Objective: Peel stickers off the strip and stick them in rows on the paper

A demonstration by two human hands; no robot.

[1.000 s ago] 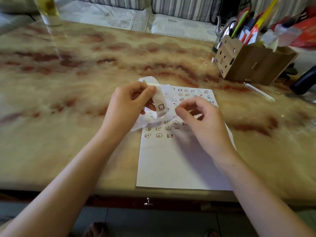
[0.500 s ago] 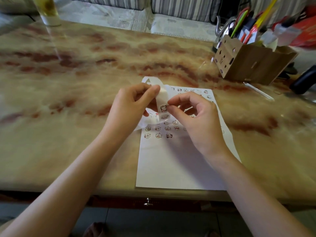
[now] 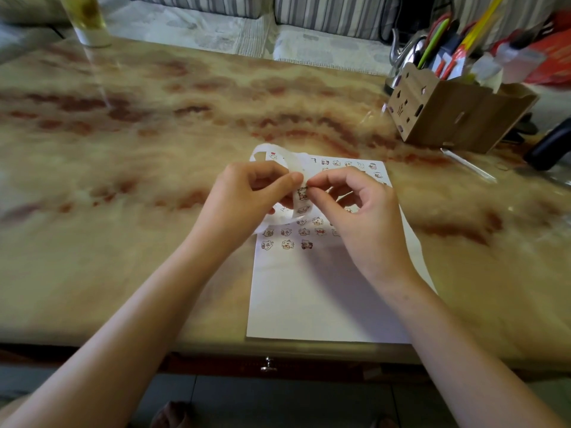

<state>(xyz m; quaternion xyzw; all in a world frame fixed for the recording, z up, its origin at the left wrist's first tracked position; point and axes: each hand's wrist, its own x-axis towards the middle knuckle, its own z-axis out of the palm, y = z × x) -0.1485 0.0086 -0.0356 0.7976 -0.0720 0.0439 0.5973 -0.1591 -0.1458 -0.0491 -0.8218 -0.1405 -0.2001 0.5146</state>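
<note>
While the left hand [image 3: 244, 196] grips the strip [image 3: 301, 208] with its thumb and curled fingers, the right hand [image 3: 361, 211] pinches the strip's right edge between thumb and forefinger. The fingertips of the two hands meet there, just above a printed sticker [image 3: 302, 193] on the backing. Whether that sticker has begun to lift cannot be told. The strip is white. It curls into a loop beyond the left hand, and its other end trails down under that hand's fingers.

Beneath both hands lies the paper [image 3: 318, 291], a white sheet whose near edge reaches the near edge of the counter [image 3: 139, 149]. Rows of small cartoon stickers fill the part of the sheet around and beyond the hands. The nearest row [image 3: 287, 244], just nearer than the fingers, holds three stickers at its left end.

The counter is marbled in beige and red-brown. Well beyond the right hand and to its right stands a cardboard box [image 3: 448, 118] with cut-out holes, crowded with pens [image 3: 432, 41]. A thin clear stick [image 3: 466, 165] lies on the counter just in front of it. Far beyond the left hand, to its left, stands a glass [image 3: 88, 20] of yellowish liquid. Striped cushions [image 3: 324, 10] show past the counter's far edge. A small metal knob [image 3: 268, 364] sits on the counter's front, below the paper.
</note>
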